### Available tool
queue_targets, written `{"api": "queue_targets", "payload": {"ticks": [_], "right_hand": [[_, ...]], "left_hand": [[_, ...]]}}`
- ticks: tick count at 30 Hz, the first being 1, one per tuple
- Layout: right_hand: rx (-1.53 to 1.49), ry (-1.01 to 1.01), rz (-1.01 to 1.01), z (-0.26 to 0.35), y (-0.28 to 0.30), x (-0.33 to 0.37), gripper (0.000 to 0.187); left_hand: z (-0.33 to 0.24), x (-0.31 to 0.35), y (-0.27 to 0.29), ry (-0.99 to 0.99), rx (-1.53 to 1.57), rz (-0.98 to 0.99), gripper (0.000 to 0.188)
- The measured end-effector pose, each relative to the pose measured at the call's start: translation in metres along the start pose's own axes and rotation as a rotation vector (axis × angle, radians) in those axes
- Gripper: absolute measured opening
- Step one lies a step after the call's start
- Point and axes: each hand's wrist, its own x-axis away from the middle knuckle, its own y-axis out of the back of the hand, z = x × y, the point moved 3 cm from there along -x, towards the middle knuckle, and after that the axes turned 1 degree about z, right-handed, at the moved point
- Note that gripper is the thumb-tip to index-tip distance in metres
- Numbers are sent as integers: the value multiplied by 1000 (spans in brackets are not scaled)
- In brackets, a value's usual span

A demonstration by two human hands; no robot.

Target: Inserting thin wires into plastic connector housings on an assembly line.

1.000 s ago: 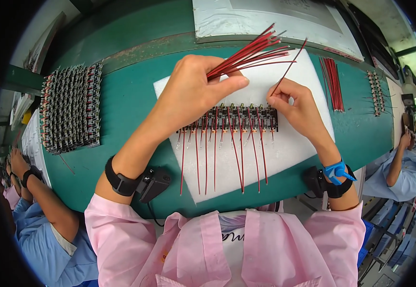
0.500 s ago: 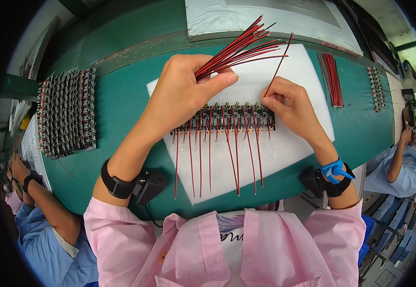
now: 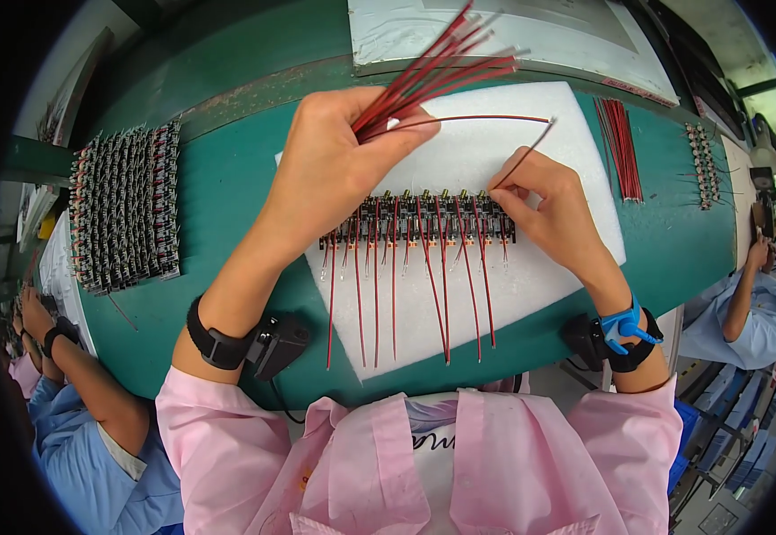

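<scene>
My left hand (image 3: 343, 165) is closed around a bundle of red-and-black wires (image 3: 433, 80), whose far ends fan out and blur. One wire (image 3: 482, 118) from it sticks out to the right. Between thumb and fingers, my right hand (image 3: 544, 201) pinches a single wire (image 3: 531, 153) that slants up to the right; its tip meets or overlaps the end of the stray wire. Below both hands lies a row of small black circuit boards (image 3: 415, 223) on a white foam sheet (image 3: 531, 263). Several red-and-black wires (image 3: 446, 303) trail from the row toward me.
On the green table (image 3: 218, 205), a block of stacked circuit boards (image 3: 127, 209) stands at left. More red-and-black wires (image 3: 618, 152) lie at right, beside a narrow strip of small parts (image 3: 702, 165). Co-workers in blue sleeves (image 3: 107, 446) sit on both sides.
My left hand has shifted slightly left, and one wire now juts further out of its bundle. The wire in my right hand has tipped over to the right and lower.
</scene>
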Motion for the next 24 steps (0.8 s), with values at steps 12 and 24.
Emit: {"api": "queue_targets", "payload": {"ticks": [12,24], "right_hand": [[245,203,56,17,4,8,13],[-138,18,-4,38,11,-28,8]], "left_hand": [[24,-7,3,336,966,172,30],[-1,-12,-29,381,925,61,32]]}}
